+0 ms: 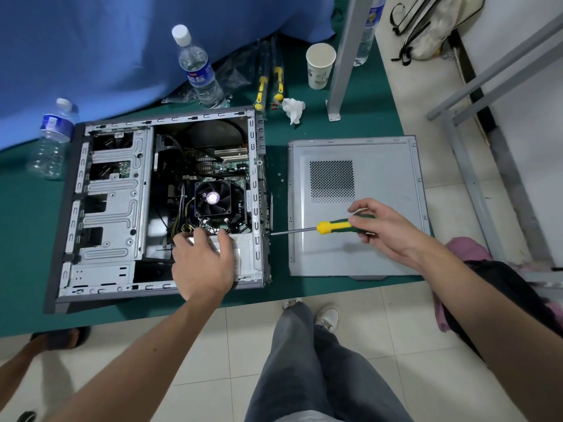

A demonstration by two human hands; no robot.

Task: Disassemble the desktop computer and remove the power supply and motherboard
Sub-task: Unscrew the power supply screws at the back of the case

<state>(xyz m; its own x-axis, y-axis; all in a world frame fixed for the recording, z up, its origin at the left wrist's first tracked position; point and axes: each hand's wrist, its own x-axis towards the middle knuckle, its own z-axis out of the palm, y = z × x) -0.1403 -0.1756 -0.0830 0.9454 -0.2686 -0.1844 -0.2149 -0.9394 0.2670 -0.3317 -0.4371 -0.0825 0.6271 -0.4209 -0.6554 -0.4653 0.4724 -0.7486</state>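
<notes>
Power supply (pixel 240 254) screws coming out: left hand (pixel 201 263) pressing flat, right hand (pixel 380 226) gripping screwdriver (pixel 332 227); next, keep tip seated.

A plain workroom or training room set up for computer repair. A desk (pixel 359 123) covered in green matting holds an opened computer case (pixel 158 202) at centre, its removed side panel (pixel 356 205) at three o'clock, and spare screwdrivers (pixel 269 86) at twelve o'clock. Water bottles (pixel 198 68), a paper cup (pixel 320 67) and a crumpled tissue (pixel 293 108) sit around them. A blue cloth (pixel 106 50) hangs at eleven o'clock. Pale floor tiles (pixel 213 354) lie at six o'clock, a bare metal frame (pixel 475 95) at two o'clock.
</notes>
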